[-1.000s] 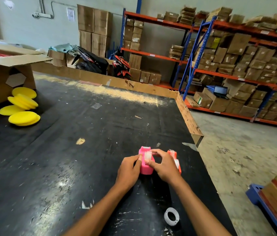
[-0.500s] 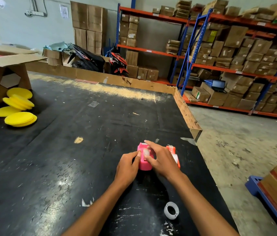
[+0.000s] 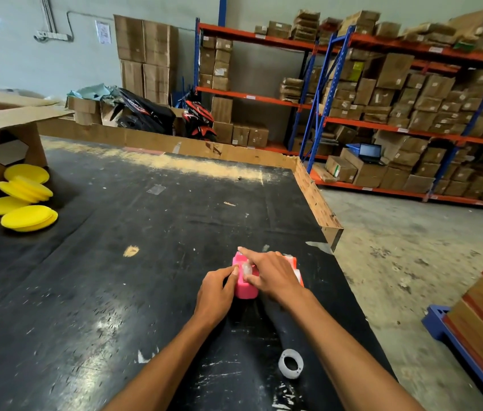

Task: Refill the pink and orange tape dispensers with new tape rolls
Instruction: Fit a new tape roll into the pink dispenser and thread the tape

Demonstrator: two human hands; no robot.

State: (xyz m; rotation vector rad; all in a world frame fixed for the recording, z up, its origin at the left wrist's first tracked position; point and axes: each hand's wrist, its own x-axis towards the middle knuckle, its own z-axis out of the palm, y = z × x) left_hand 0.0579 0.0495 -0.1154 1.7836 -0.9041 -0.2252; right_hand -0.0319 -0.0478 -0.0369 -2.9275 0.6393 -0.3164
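- No text can be read: the paper notice (image 3: 103, 31) on the wall and the labels on the shelf boxes (image 3: 394, 81) are blurred.

I have just one view, a wide-angle camera worn on the head, looking forward and down across the scuffed black surface (image 3: 92, 292) from its near edge. Both forearms reach in from the bottom of frame, so the left hand (image 3: 215, 295) and right hand (image 3: 274, 277) sit close below me. Farther ahead it takes in the blue-and-orange warehouse shelving (image 3: 382, 114) and the grey concrete floor (image 3: 412, 247) to the right.
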